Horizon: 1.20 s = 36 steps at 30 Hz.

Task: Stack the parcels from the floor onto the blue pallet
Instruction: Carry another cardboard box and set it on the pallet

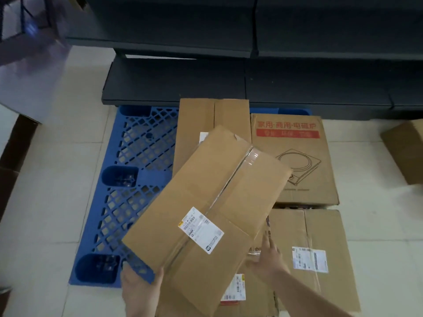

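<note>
I carry a long brown cardboard parcel [206, 207] with a white label, tilted above the blue pallet [128, 179]. My left hand [139, 287] grips its near left corner, thumb on top. My right hand [267, 259] presses flat against its right side with straight fingers. Several parcels lie on the pallet: a plain one [194, 124] at the back, a printed cooker box [304, 156] at the right, a labelled box [320, 259] near me, and a smaller one [247, 294] under the carried parcel.
The pallet's left half shows bare blue lattice. Dark grey shelving [206, 76] runs along the back, just behind the pallet. Another cardboard box [405, 149] sits on the tiled floor at the right. A dark edge [16, 145] lies at the far left.
</note>
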Available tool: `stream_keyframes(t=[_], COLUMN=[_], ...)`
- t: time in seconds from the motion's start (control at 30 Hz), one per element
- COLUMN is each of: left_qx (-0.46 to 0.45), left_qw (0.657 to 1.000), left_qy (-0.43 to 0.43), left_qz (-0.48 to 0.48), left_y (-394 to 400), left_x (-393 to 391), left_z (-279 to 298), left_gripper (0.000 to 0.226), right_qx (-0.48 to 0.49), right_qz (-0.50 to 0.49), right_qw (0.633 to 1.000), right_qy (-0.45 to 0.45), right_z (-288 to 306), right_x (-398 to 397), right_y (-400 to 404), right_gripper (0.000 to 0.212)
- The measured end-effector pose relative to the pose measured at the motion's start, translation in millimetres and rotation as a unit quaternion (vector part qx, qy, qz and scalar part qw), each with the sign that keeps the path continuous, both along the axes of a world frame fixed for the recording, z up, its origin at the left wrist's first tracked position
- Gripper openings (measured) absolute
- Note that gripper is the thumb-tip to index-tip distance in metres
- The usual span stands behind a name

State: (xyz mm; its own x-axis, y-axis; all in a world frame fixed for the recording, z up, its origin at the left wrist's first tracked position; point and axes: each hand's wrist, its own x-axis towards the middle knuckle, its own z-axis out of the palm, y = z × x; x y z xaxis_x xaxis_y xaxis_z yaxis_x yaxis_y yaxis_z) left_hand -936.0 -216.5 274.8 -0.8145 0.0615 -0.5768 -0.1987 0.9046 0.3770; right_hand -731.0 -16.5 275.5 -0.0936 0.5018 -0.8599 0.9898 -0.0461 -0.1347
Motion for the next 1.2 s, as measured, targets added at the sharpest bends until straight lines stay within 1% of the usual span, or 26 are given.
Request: stream_keyframes(t=[0.07, 0.13, 0.2, 0.23, 0.33, 0.37, 0.4, 0.5, 0.57, 0.63, 0.7, 0.77, 0.83, 0.97, 1.03, 1.1, 1.13, 1.2], left_qx=[-0.037, -0.086, -0.104, -0.098, -0.086, -0.094, -0.108, -0.147, -0.143, -0.145, -0.162, -0.169, -0.151, -0.067, -0.022, 0.017, 0.028, 0.048], left_qw=[0.999, 0.996, 0.994, 0.994, 0.992, 0.989, 0.986, 0.982, 0.986, 0.988, 0.986, 0.985, 0.988, 0.998, 0.999, 0.998, 0.997, 0.997], left_qy=[0.022, 0.023, 0.026, 0.034, 0.003, -0.010, -0.011, 0.015, 0.018, 0.001, -0.007, -0.004, -0.001, 0.004, 0.025, 0.046, 0.050, 0.037], left_qz=[-0.007, -0.004, -0.018, -0.027, -0.091, -0.114, -0.127, -0.113, -0.081, -0.053, -0.049, -0.043, -0.031, -0.014, -0.016, -0.035, -0.044, -0.049], left_y=[16.9, 34.6, 49.3, 54.0, 61.5, 64.3, 66.7, 67.9, 66.3, 66.1, 66.8, 69.5, 77.5, 119.1, 143.6, 165.3, 174.3, 187.3], left_x=[-21.2, -47.4, -69.0, -77.4, -88.2, -88.4, -88.2, -87.5, -90.4, -95.3, -97.6, -94.0, -87.3, -81.2, -80.9, -81.8, -82.8, -86.4], left_z=[-7.4, -18.5, -29.4, -34.9, -60.9, -68.0, -74.1, -85.2, -90.5, -95.8, -100.5, -102.4, -102.8, -106.4, -107.4, -108.1, -108.3, -110.9], left_gripper=[0.093, 0.104, 0.107, 0.107, 0.099, 0.095, 0.094, 0.102, 0.109, 0.112, 0.113, 0.110, 0.105, 0.098, 0.095, 0.093, 0.092, 0.090], right_qx=[-0.042, -0.091, -0.128, -0.135, -0.113, -0.100, -0.089, -0.076, -0.071, -0.059, -0.037, -0.016, 0.000, 0.048, 0.069, 0.091, 0.102, 0.126], right_qz=[-0.027, -0.065, -0.112, -0.137, -0.225, -0.255, -0.282, -0.347, -0.365, -0.378, -0.392, -0.397, -0.386, -0.297, -0.240, -0.188, -0.172, -0.169], right_qw=[0.999, 0.994, 0.985, 0.980, 0.962, 0.954, 0.947, 0.925, 0.916, 0.911, 0.903, 0.897, 0.895, 0.917, 0.935, 0.954, 0.960, 0.963], right_qy=[-0.003, 0.006, 0.028, 0.046, 0.108, 0.119, 0.123, 0.139, 0.151, 0.156, 0.170, 0.193, 0.224, 0.261, 0.251, 0.214, 0.195, 0.169], right_z=[-18.3, -35.8, -50.8, -58.4, -80.5, -86.9, -93.0, -109.0, -115.7, -119.9, -123.9, -124.1, -118.5, -107.2, -104.5, -103.2, -102.6, -102.2], right_x=[12.0, 15.9, 11.8, 8.0, -4.3, -7.6, -10.7, -13.4, -13.1, -13.7, -14.5, -17.7, -27.2, -56.9, -73.0, -85.0, -88.7, -92.3], right_y=[-28.1, -43.8, -50.6, -52.1, -53.4, -53.0, -51.8, -49.4, -49.3, -45.8, -34.0, -10.8, 23.4, 111.0, 148.3, 172.8, 180.2, 189.4], right_gripper=[0.107, 0.108, 0.106, 0.104, 0.087, 0.082, 0.081, 0.092, 0.093, 0.085, 0.074, 0.071, 0.071, 0.082, 0.090, 0.101, 0.103, 0.101])
